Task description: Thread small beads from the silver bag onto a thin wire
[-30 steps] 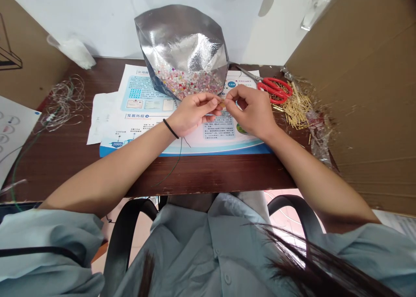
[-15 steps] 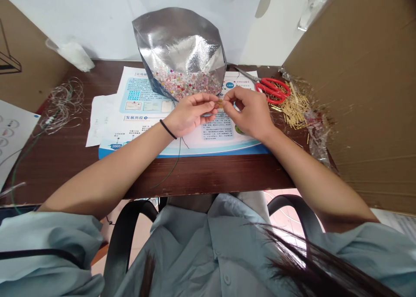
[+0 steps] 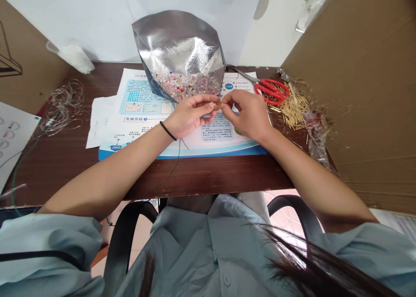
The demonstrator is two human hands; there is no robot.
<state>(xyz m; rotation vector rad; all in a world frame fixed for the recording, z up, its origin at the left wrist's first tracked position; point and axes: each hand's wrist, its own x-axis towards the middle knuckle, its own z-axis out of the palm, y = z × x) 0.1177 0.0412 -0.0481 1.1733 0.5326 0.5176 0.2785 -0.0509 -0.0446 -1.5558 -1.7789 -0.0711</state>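
My left hand [image 3: 190, 116] and my right hand [image 3: 245, 116] meet above a printed sheet, their fingertips pinching a small gold pin [image 3: 219, 102] between them. The fingers hide most of the pin. A thin dark wire [image 3: 174, 169] comes out from under my left hand and runs down across the table edge. Behind my hands stands a silver foil bag [image 3: 178, 41] with many small pink and white beads [image 3: 183, 87] showing at its mouth. Brass pins [image 3: 294, 108] lie loose to the right of my right hand.
Red-handled scissors [image 3: 271, 91] lie at the sheet's far right corner. A coil of fine wire [image 3: 63, 108] lies on the dark wooden table [image 3: 208, 175] at left. Cardboard panels [image 3: 367, 93] stand at the right side, and crumpled clear plastic [image 3: 316, 134] lies beside the pins.
Both hands have shifted slightly left with the gold pin still pinched between them. The bag, scissors and pins look unmoved apart from a small shift of the view.
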